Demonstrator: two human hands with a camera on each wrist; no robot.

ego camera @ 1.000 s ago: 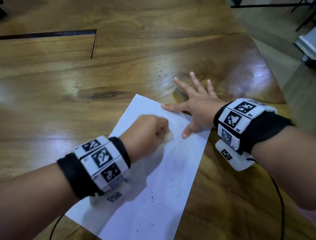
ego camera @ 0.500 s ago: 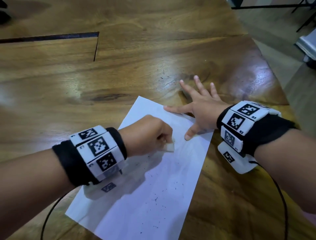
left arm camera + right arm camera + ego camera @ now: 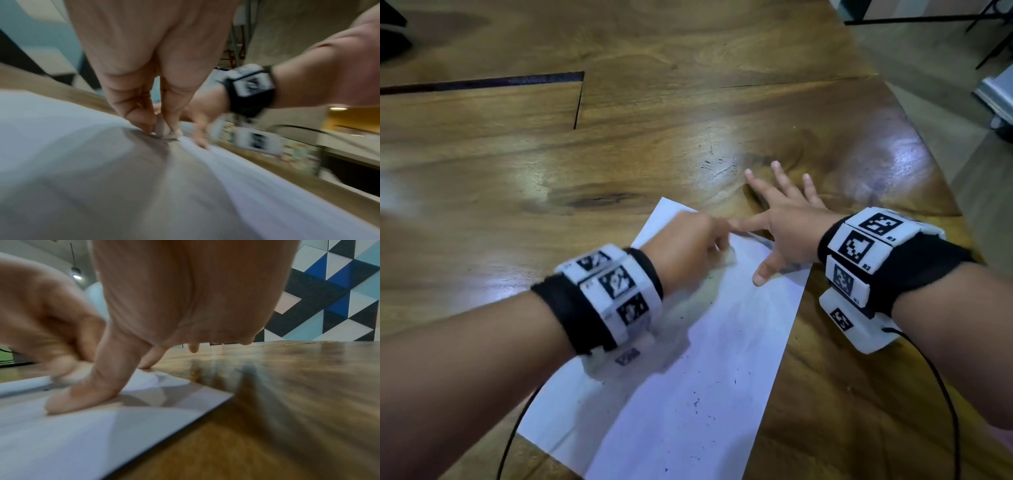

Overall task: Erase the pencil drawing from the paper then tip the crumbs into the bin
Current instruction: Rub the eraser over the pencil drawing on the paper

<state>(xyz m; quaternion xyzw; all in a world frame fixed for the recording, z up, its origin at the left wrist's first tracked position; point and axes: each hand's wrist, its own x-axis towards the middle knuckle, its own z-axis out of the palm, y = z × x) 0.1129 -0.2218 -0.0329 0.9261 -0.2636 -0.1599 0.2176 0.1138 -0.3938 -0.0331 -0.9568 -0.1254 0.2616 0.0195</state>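
A white sheet of paper [image 3: 688, 394] lies slanted on the wooden table [image 3: 619, 154]. Dark eraser crumbs [image 3: 697, 404] speckle its near half, and faint grey smears show in its middle. My left hand [image 3: 688, 250] pinches a small white eraser [image 3: 164, 129] and presses it on the paper near the far edge; the hand is blurred in the head view. My right hand [image 3: 780, 222] is spread flat, its thumb [image 3: 82, 394] and forefinger pressing the sheet's far right corner, the other fingers on the wood. No bin is in view.
The table's right edge [image 3: 928, 164] curves off toward a grey floor. A dark slot [image 3: 482, 82] runs across the far left of the tabletop. Black cables [image 3: 941, 394] trail from both wristbands toward me.
My left hand has rubbed the eraser away from me and back toward the far edge, now close to the right forefinger. The right hand has stayed pressed on the paper's corner.
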